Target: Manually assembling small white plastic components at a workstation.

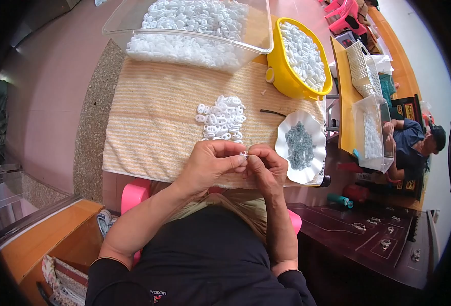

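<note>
My left hand [208,166] pinches a small white plastic piece [243,153] between thumb and fingertips, over the towel's near edge. Against that piece, the thumb and forefinger of my right hand [267,169] are pressed together; whatever they grip is too small to make out. Just beyond my hands lies a loose heap of white oval plastic pieces [224,120] with holes in them. To the right of my right hand, a white wavy-rimmed plate [318,153] holds a mound of small grey-green bits [299,145].
A striped towel [149,112] covers the table. At its far side stand a clear tub [184,43] and a yellow basin [278,71], both filled with white pieces. A thin black stick [272,112] lies near the plate. At right, a person [411,145] sits by another clear bin [383,163].
</note>
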{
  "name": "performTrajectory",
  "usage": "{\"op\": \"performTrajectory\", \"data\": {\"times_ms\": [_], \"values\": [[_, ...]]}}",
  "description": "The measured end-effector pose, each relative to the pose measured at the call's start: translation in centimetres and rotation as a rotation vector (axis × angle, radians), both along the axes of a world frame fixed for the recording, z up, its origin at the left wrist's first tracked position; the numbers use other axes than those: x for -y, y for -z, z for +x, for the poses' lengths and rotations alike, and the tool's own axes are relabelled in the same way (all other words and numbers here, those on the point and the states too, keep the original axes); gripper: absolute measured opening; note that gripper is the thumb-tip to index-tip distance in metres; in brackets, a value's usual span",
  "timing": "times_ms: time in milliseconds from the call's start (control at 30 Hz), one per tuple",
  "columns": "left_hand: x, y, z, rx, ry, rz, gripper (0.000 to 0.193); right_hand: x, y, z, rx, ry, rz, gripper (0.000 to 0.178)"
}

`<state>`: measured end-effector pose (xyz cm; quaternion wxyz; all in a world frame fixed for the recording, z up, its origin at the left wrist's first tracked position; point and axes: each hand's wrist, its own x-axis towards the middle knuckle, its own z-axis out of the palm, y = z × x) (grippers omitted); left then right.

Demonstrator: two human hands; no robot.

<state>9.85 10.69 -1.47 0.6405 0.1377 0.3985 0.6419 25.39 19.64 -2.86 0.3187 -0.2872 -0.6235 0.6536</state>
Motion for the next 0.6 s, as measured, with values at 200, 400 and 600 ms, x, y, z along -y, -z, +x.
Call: {"op": "performTrajectory", "data": {"times_ms": [200,400,600], "values": [[0.0,-0.1,0.0,-0.007,-0.007,-0.002,0.019,-0.3,0.7,0.3,0.032,-0.014,0.068,0.009],[0.0,0.1,0.0,-0.023,-0.021,-0.003,0.019,-0.6,1.1,0.6,0.076,-0.035,0.159,0.007],[0.0,0.0,0.0,-0.040,-0.011,-0.028,0.019,-0.7,1.0,0.7,0.107,-0.052,0.209,0.007]]}}
